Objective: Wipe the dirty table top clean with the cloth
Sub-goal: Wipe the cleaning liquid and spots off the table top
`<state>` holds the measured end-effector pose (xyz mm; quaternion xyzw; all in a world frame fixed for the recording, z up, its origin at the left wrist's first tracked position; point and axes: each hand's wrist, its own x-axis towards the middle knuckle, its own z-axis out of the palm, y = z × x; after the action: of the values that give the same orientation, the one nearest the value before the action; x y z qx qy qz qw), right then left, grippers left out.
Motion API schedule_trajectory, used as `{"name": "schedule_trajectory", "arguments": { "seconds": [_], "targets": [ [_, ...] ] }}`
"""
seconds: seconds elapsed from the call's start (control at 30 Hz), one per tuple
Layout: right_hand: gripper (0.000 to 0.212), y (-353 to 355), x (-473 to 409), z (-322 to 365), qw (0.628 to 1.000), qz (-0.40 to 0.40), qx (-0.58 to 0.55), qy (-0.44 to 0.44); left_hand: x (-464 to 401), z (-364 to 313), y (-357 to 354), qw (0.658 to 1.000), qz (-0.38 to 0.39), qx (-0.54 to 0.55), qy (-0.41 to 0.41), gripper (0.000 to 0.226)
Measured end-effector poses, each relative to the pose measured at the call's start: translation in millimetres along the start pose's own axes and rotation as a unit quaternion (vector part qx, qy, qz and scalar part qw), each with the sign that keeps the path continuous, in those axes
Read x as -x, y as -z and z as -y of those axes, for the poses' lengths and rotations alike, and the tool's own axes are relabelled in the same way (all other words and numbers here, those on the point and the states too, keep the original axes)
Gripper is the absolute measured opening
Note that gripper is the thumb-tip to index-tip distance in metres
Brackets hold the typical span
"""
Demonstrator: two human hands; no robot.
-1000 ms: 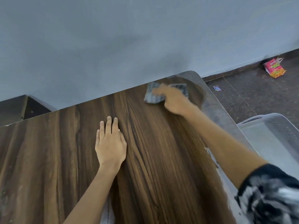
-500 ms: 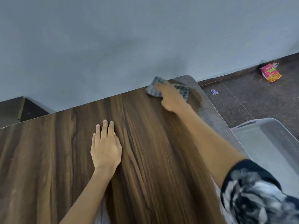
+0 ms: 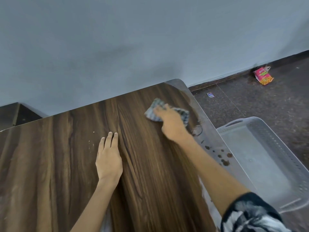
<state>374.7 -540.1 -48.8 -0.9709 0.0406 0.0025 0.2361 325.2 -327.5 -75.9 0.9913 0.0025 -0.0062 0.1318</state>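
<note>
A dark wood-grain table top [image 3: 66, 164] fills the lower left. Near its far right corner my right hand [image 3: 170, 123] presses flat on a grey checked cloth [image 3: 154, 108], fingers spread over it. My left hand [image 3: 108, 158] rests flat on the table's middle, fingers straight and together. Dark wet spots [image 3: 223, 158] and a smeared ring [image 3: 197, 130] lie along the table's right edge. Small pale specks [image 3: 91, 144] dot the surface left of my left hand.
A pale plastic basket [image 3: 267, 161] stands on the floor right of the table. A grey wall runs behind the table. A pink snack packet [image 3: 263, 76] and a small wrapper [image 3: 210, 94] lie on the dark floor. A dark cabinet [image 3: 16, 114] is at far left.
My right hand has dragged the cloth back from the far corner toward me. My left hand has stayed flat in place.
</note>
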Motion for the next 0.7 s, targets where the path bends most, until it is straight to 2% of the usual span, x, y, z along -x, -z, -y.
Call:
{"name": "schedule_trajectory", "arguments": {
  "seconds": [0.1,0.17,0.23,0.3,0.37,0.43,0.5,0.57,0.63,0.7],
  "targets": [
    [0.073,-14.3,76.6,8.3,0.991,0.048,-0.025,0.125,29.9,-4.8,0.0,1.0,0.014,-0.003,-0.025,0.059],
    [0.073,-15.6,121.4,-10.6,0.985,0.036,-0.03,0.167,47.8,-3.9,-0.6,0.999,0.024,-0.011,-0.033,0.062],
    [0.075,-9.9,137.0,-39.0,0.996,0.004,-0.025,0.08,64.5,-4.3,-0.3,0.999,0.033,-0.018,-0.035,0.064],
    [0.07,2.2,116.8,-55.2,0.998,-0.047,-0.029,-0.012,77.4,-6.0,0.7,0.999,0.038,-0.02,-0.032,0.066],
    [0.066,13.3,87.2,-49.9,0.997,-0.059,-0.021,-0.049,89.3,-8.8,2.3,0.999,0.04,-0.022,-0.026,0.068],
    [0.068,14.1,71.5,-29.5,0.997,-0.036,-0.03,-0.054,100.4,-13.4,4.4,0.999,0.043,-0.023,-0.02,0.07],
    [0.071,3.7,84.8,-11.3,0.999,0.002,-0.046,0.001,111.7,-17.9,6.3,0.998,0.05,-0.023,-0.015,0.072],
    [0.073,-12.0,127.8,-4.0,0.992,0.057,-0.059,0.099,123.5,-20.0,8.1,0.998,0.056,-0.024,-0.017,0.073],
    [0.074,-19.3,182.9,-7.0,0.976,0.078,-0.054,0.193,134.5,-20.0,8.0,0.997,0.064,-0.028,-0.023,0.074],
    [0.074,-12.2,222.6,-24.6,0.977,0.074,-0.075,0.185,144.4,-19.8,8.2,0.997,0.068,-0.029,-0.027,0.074]
  ]
}}
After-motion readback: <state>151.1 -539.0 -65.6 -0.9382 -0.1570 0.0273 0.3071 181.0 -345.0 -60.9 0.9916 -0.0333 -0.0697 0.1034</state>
